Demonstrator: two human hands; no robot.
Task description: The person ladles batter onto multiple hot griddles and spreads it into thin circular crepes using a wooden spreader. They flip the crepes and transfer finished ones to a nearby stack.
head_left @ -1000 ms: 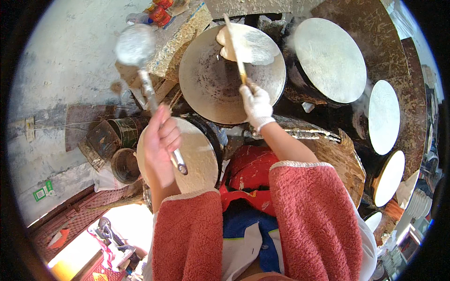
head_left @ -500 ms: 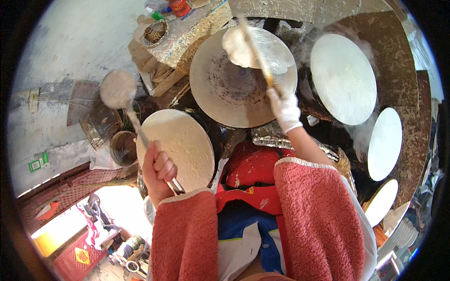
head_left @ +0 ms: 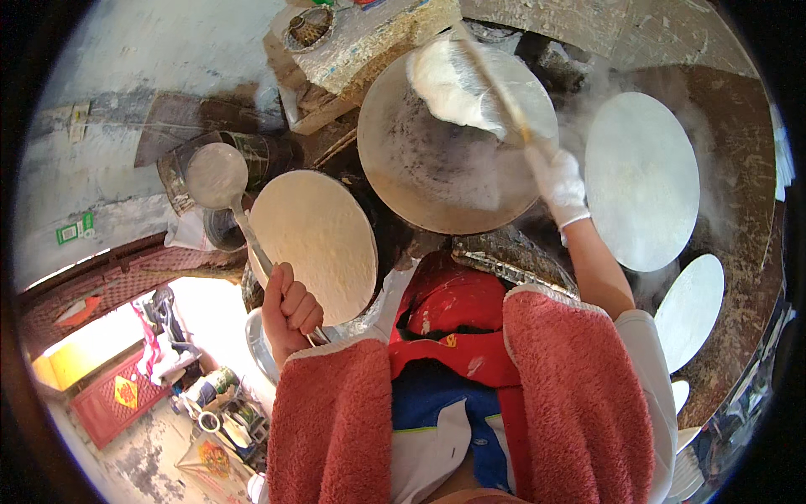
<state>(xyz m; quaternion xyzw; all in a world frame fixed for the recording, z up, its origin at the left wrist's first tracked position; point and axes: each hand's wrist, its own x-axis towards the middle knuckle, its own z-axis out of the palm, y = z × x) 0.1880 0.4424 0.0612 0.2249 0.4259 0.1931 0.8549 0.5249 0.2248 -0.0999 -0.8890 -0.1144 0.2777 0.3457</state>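
My left hand (head_left: 292,307) is closed around the handle of a metal ladle (head_left: 217,176), its round bowl raised beyond the left side of a round vessel. The vessel's surface of cream-coloured batter (head_left: 315,248) is smooth. My right hand (head_left: 558,181), in a white glove, grips a wooden stick (head_left: 495,84) slanting over the large round griddle (head_left: 403,160). White batter (head_left: 449,88) lies in an uneven patch at the griddle's far side, beside the stick. The stick's far end is blurred. Brown specks and steam show on the griddle.
Pale round discs, the largest one (head_left: 642,181) steaming, line the right side. A crusted ledge (head_left: 378,42) at the back holds a small woven basket (head_left: 309,29). A dark pot (head_left: 225,228) stands left of the batter vessel; a blue-grey wall (head_left: 168,50) rises behind.
My right hand has moved rightward to the griddle's edge with the stick, and the white batter patch has changed shape. The ladle has come slightly lower. The whole view has shifted.
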